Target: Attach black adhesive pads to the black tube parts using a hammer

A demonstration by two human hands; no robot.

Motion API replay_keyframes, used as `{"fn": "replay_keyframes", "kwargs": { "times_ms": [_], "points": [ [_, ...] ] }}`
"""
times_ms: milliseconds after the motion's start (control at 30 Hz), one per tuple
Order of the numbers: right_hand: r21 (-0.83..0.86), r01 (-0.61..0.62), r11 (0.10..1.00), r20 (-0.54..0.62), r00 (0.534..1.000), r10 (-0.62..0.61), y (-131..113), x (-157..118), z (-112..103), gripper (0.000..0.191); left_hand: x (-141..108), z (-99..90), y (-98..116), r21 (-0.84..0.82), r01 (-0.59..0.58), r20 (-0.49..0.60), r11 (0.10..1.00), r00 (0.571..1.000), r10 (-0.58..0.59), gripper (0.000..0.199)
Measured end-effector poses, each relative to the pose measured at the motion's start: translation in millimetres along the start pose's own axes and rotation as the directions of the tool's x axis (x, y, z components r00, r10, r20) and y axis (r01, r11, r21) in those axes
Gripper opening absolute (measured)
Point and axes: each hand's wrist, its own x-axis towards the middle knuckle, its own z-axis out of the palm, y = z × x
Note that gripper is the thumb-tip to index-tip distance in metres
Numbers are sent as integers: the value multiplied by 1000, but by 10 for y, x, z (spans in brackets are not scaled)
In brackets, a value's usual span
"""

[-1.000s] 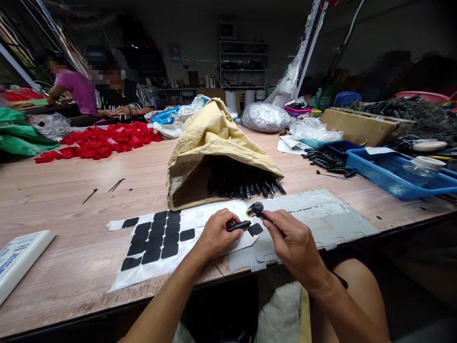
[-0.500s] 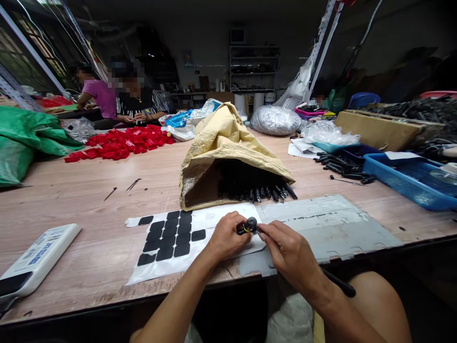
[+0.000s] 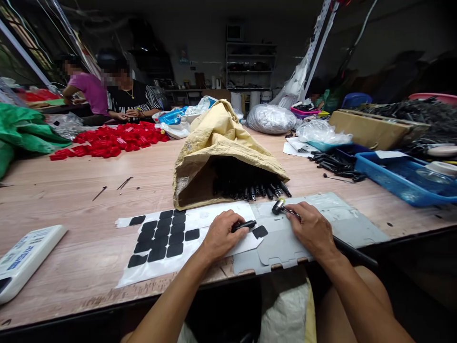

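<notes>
Low over the white sheet (image 3: 214,215), my left hand (image 3: 224,233) is closed around a short black rod-like part (image 3: 244,226). My right hand (image 3: 310,227) grips a thin tool with a round metal and black head (image 3: 278,206), held above the grey mat (image 3: 342,216). Between the hands lies one black rounded square (image 3: 260,232). Several more black squares (image 3: 162,230) stick to the sheet's left part. Just behind, a tan sack (image 3: 221,136) lies with its mouth towards me, full of black parts (image 3: 246,183).
A white device (image 3: 30,259) lies at the left edge. Red pieces (image 3: 114,139) are heaped beyond. On the right are a blue tray (image 3: 403,178), black parts and a cardboard box (image 3: 374,126). Two people (image 3: 128,97) sit at the back left.
My hands have moved apart; the round-headed tool has gone right with my right hand. The black rod in my left hand and a black square between the hands now show. The view has shifted slightly.
</notes>
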Motion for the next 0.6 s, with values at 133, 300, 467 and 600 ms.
{"fn": "replay_keyframes", "kwargs": {
  "times_ms": [133, 300, 467, 600],
  "points": [
    [-27, -26, 999, 18, 999, 26, 9, -17, 48, 20, 27, 0, -7, -1, -2, 25, 1000, 1000, 2, 22],
    [-62, -10, 998, 3, 1000, 10, -15, -26, 42, 20, -139, -149, 241, -17, 4, 73, 1000, 997, -3, 22],
    [-97, 15, 995, -12, 1000, -16, -8, -38, 52, 20, -712, -189, 581, -160, 20, 420, 987, 906, 50, 20],
    [-109, 27, 994, -9, 1000, -28, -8, -38, 54, 19, -1134, 255, 312, 106, 69, 610, 992, 784, -120, 20]
  ]
}}
